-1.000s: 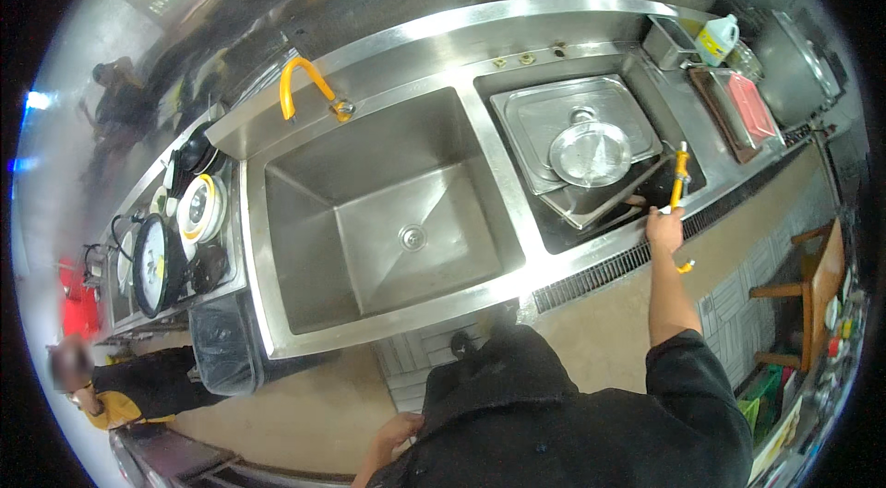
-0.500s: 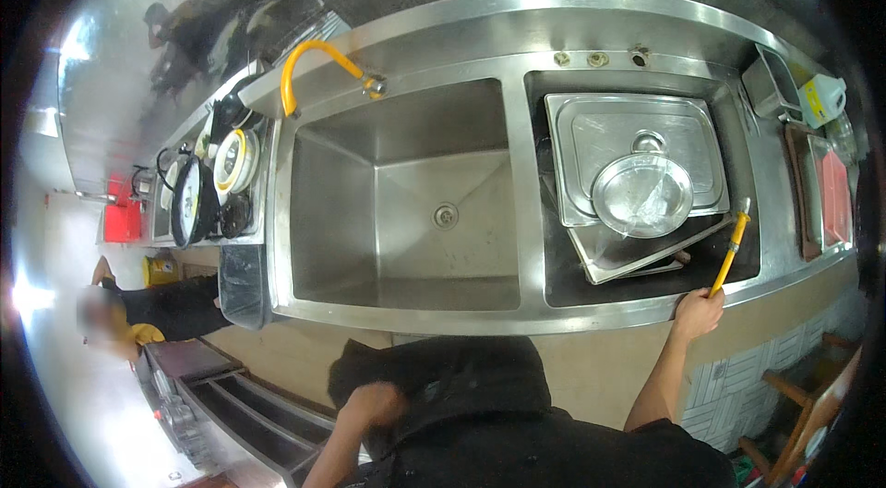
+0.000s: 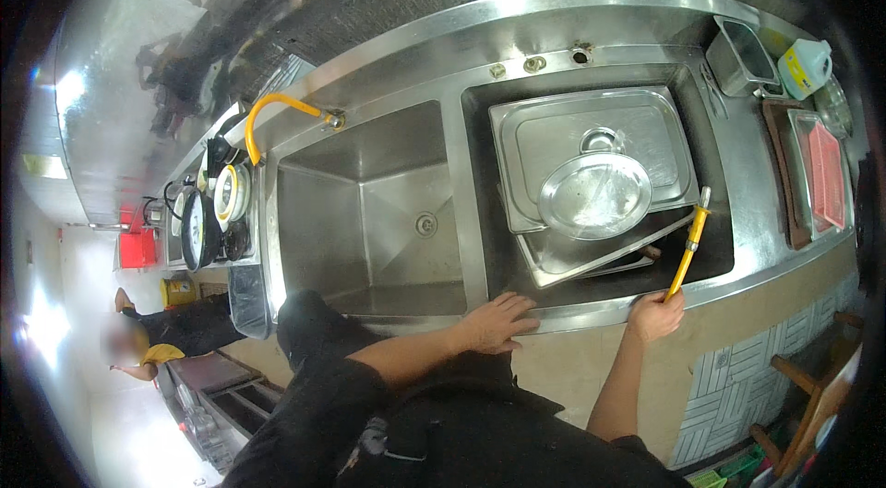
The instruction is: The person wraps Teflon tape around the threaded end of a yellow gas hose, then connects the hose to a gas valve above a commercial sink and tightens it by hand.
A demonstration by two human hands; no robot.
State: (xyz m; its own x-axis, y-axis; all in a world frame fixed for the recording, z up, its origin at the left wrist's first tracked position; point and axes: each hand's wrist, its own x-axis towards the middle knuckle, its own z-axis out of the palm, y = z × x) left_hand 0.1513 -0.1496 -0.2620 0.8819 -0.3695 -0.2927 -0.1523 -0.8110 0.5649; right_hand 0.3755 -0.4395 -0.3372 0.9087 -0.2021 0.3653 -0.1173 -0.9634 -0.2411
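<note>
My right hand (image 3: 656,317), at the sink's front edge, is wrapped round a yellow hose (image 3: 688,257). Its metal-tipped end points up over the right basin (image 3: 711,257). Fingers apart, my left hand (image 3: 496,322) lies by the front rim near the divider between the basins and holds nothing; whether it rests on the metal is unclear. In the right basin, a large rectangular steel lid (image 3: 544,123) has an oval steel dish (image 3: 595,196) on it. Beneath them a rectangular steel pan (image 3: 577,266) sits askew, mostly hidden.
A yellow curved faucet (image 3: 277,102) stands behind the left basin (image 3: 318,239). Pans and plates (image 3: 198,228) crowd the far left. At right are a steel container (image 3: 741,59), a jug (image 3: 805,66) and a red basket (image 3: 824,176). Another person (image 3: 148,340) is at the left.
My left hand has come from close to my body rightward and forward to the sink's front rim. My right hand keeps its hold on the hose. The whole view has turned a little.
</note>
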